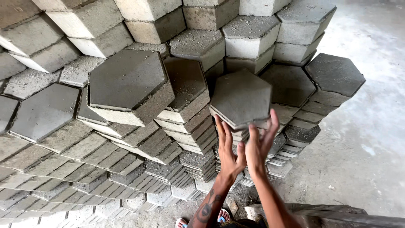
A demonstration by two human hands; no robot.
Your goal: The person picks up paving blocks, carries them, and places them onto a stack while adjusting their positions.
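A dark grey hexagonal paver lies on top of a tall stack in the middle of the view. My left hand presses flat against the near side of that stack just below the top paver, fingers spread upward. Beside it, my right hand rests with its fingertips on the top paver's near edge. Neither hand is wrapped around anything. Left of them, another dark hexagonal paver tops a neighbouring stack.
Stacks of hexagonal pavers fill the left and middle. Lighter grey blocks are piled behind. Bare concrete floor lies to the right. A weathered wooden board runs along the bottom right, by my feet in blue sandals.
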